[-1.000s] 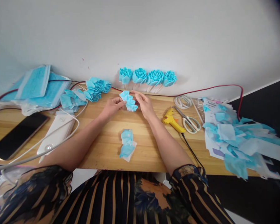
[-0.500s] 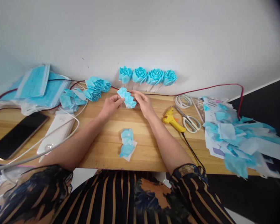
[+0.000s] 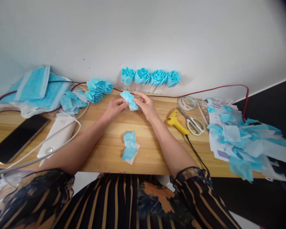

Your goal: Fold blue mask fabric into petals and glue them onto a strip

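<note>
Between my hands, above the wooden table, is a light blue fabric flower with ruffled petals. My left hand pinches its left side between thumb and fingers. On its right side my right hand grips the petals with the thumb in front and the fingers behind. Two cut blue petal pieces, with some white material, lie on the table nearer my body. Behind my hands, several finished blue flowers on white stems lean against the wall.
At left are more blue flowers, face masks, a phone and a white power strip-like box under cables. At right lie a yellow glue gun, scissors, a white coil and fabric scraps.
My right hand has moved slightly left, and its thumb now presses on the flower's right side. The flower has turned a little and looks more bunched. The table items stay put.
</note>
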`<control>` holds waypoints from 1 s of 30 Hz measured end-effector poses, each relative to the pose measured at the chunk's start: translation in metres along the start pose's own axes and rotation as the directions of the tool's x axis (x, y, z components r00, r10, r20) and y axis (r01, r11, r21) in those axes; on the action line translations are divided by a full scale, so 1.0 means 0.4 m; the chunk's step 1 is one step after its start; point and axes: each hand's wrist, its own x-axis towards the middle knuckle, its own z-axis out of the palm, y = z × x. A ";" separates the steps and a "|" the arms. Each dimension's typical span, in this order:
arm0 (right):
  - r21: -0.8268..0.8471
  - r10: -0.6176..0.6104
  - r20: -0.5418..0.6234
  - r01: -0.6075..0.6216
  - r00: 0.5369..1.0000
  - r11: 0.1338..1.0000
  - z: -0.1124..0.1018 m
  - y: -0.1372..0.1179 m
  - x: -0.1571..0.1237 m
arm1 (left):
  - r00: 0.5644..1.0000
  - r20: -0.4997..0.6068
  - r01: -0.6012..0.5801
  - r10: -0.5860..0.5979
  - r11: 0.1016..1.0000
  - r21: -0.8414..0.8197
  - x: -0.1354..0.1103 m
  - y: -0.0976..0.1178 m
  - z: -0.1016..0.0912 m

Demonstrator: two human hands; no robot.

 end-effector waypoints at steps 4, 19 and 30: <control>0.017 0.049 -0.018 -0.049 0.999 0.999 0.002 -0.005 -0.003 | 0.997 -0.075 -0.018 0.018 1.000 -0.007 0.001 0.004 -0.002; -0.024 0.057 0.051 -0.056 0.997 0.998 -0.011 0.008 0.004 | 0.977 -0.203 -0.080 0.070 0.996 -0.039 0.004 0.003 -0.002; -0.471 0.003 0.099 0.044 0.995 0.881 -0.067 0.031 0.015 | 0.940 -0.327 -0.077 0.095 0.995 0.066 0.000 0.004 -0.010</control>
